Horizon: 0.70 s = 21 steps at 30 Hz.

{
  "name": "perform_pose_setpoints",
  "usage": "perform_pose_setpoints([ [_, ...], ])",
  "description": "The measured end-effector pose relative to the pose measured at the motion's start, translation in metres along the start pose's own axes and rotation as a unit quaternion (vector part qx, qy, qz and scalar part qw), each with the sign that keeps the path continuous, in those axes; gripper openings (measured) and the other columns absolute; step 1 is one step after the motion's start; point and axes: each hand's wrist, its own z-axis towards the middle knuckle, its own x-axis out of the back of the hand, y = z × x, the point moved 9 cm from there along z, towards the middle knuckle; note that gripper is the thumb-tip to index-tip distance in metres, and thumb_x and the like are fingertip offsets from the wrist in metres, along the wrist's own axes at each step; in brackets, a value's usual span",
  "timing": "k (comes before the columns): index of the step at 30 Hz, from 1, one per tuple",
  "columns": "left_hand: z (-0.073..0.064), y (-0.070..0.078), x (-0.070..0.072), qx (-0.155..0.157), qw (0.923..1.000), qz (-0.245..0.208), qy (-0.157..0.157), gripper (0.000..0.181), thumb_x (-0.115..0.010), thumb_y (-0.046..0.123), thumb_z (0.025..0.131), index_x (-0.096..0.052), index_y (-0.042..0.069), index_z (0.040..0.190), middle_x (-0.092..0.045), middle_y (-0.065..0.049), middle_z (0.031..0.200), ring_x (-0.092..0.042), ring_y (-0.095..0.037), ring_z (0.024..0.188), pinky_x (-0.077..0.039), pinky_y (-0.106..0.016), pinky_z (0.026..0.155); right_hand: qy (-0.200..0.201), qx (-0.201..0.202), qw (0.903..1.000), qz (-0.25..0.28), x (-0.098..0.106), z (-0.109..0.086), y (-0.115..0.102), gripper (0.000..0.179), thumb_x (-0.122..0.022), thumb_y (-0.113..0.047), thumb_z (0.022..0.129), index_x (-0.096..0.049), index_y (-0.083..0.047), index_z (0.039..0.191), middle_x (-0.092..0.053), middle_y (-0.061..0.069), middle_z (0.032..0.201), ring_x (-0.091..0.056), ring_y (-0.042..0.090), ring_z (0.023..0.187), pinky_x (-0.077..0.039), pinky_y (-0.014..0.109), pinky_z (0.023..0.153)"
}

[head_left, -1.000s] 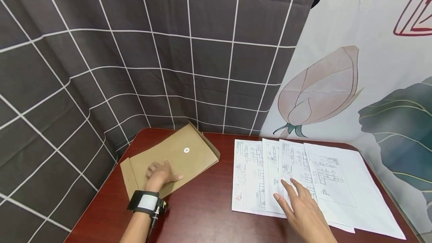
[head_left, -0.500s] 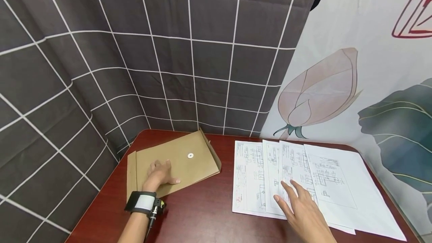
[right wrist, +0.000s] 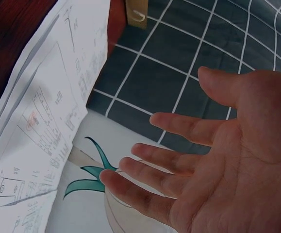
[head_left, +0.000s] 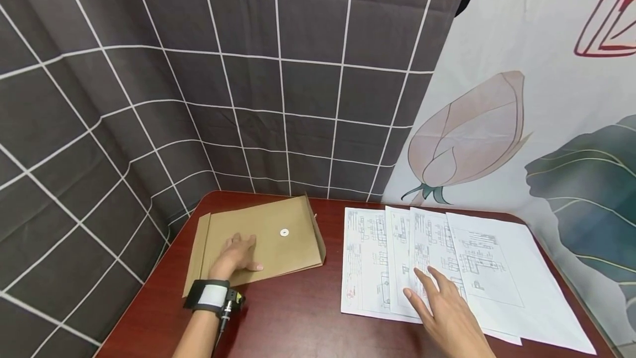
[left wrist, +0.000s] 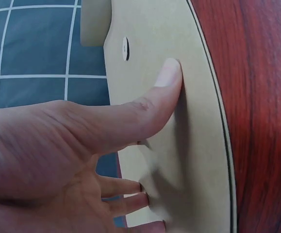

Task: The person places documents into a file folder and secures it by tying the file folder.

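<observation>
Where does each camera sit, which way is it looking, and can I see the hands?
Head: on the person's head, looking forward and down at the table, brown envelope and papers; left hand and right hand show.
Left wrist: on that wrist, looking past the left hand at the envelope; its thumb and some fingers show.
Right wrist: on that wrist, looking past the right hand at papers and dark checked curtain; its palm and fingers show.
Shared: head and left wrist views both show the envelope's white button.
</observation>
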Motion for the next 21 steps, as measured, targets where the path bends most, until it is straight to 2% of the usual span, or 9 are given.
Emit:
perform_pose_setpoints([
  [4, 0.0018, -0.0006, -0.0033, -0.004, 0.9996, -0.025, -0.008, 0.092, -0.081, 0.023, 0.074, -0.033, -0.005, 0.146, -0.016, -0.043, 0.146, -0.014, -0.056, 0.137, -0.026, -0.064, 0.105, 0.001, -0.001, 1.0000, 0.001, 0.0006, -0.0010, 0.0010, 0.056, -0.055, -0.043, 0.096, -0.057, 0.001, 0.130, -0.046, 0.033, 0.133, -0.048, 0.053, 0.117, -0.041, 0.067, 0.086],
  [13, 0.0082, -0.0030, -0.0059, -0.047, 0.9963, -0.071, -0.007, 0.100, -0.081, 0.008, 0.073, -0.018, -0.016, 0.145, -0.008, -0.044, 0.147, -0.009, -0.055, 0.138, -0.018, -0.063, 0.109, 0.002, -0.006, 0.9999, 0.010, 0.0025, -0.0033, 0.0038, 0.057, -0.053, -0.045, 0.096, -0.057, 0.001, 0.130, -0.046, 0.033, 0.133, -0.046, 0.052, 0.118, -0.040, 0.067, 0.087],
  [17, 0.0052, -0.0045, -0.0062, -0.046, 0.9938, -0.101, -0.009, 0.105, -0.081, 0.006, 0.073, -0.009, -0.017, 0.146, -0.006, -0.043, 0.148, -0.008, -0.054, 0.139, -0.016, -0.060, 0.111, 0.006, -0.002, 0.9999, 0.013, 0.0030, -0.0053, 0.0060, 0.055, -0.055, -0.042, 0.096, -0.057, 0.001, 0.129, -0.048, 0.033, 0.132, -0.047, 0.052, 0.118, -0.040, 0.067, 0.087],
  [21, 0.0050, -0.0047, -0.0063, -0.048, 0.9929, -0.108, -0.014, 0.106, -0.080, 0.005, 0.073, -0.007, -0.016, 0.146, -0.006, -0.042, 0.149, -0.008, -0.053, 0.139, -0.016, -0.059, 0.111, 0.008, 0.000, 0.9999, 0.012, 0.0032, -0.0066, 0.0073, 0.054, -0.055, -0.042, 0.096, -0.058, 0.000, 0.129, -0.048, 0.034, 0.131, -0.047, 0.053, 0.117, -0.041, 0.066, 0.087],
])
